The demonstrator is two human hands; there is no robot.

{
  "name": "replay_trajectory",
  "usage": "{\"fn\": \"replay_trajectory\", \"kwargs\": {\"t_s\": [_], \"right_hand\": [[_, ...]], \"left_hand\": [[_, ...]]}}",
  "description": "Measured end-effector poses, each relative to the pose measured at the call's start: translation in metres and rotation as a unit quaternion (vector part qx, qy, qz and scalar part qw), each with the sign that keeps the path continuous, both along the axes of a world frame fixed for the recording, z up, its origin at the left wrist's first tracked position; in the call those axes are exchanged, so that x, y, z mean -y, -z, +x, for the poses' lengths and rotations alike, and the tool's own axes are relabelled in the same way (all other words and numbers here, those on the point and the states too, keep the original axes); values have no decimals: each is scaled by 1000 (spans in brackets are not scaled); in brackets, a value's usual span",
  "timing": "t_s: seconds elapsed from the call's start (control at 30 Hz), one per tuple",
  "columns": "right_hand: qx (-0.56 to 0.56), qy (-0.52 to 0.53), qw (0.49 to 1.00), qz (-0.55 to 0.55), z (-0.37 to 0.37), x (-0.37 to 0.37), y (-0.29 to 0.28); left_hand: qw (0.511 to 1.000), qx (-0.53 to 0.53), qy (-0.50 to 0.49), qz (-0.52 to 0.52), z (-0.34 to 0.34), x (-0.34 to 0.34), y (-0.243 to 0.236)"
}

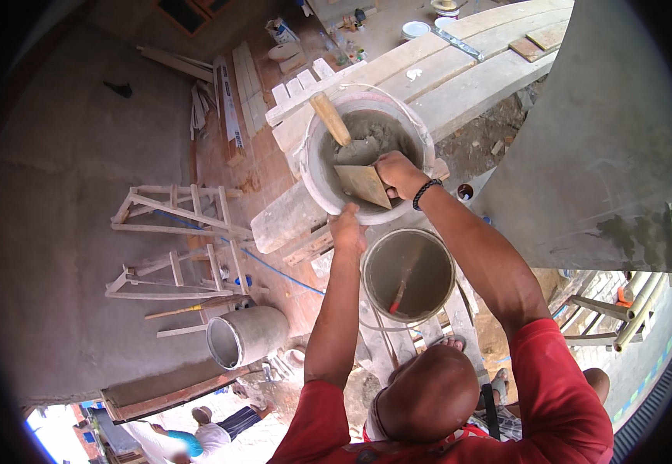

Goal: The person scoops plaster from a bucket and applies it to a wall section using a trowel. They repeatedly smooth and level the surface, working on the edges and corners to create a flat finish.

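One flat, rectangular metal trowel (360, 184) is sitting tilted inside your round, whitish bucket (317, 172) of grey, paste-like mortar (378, 139); it's probably handling stiff and light, slippery where wet, so you're best holding it behind the blade. Your right hand (401, 175) is gripping it there, forearm slanting inward; your left hand (345, 230) is clasping the bucket's near rim, its arm reaching almost straight.

Arms (334, 325) reach forward, left grip (346, 230) and right grip (401, 175) curled.
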State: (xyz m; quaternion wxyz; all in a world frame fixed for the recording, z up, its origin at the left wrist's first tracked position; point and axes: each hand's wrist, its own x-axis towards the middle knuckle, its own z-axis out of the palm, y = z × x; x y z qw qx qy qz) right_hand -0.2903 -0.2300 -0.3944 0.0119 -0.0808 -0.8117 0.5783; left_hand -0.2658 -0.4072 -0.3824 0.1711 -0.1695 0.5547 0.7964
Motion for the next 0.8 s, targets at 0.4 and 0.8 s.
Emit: {"fn": "replay_trajectory", "kwargs": {"t_s": [0.4,0.8], "right_hand": [[-69,58,737,-670,236,-54,-105],[-249,308,765,-508,516,4,-166]], "left_hand": [[998,23,40,39,-37,4,-19],[988,127,87,-31,-132,19,-17]]}}
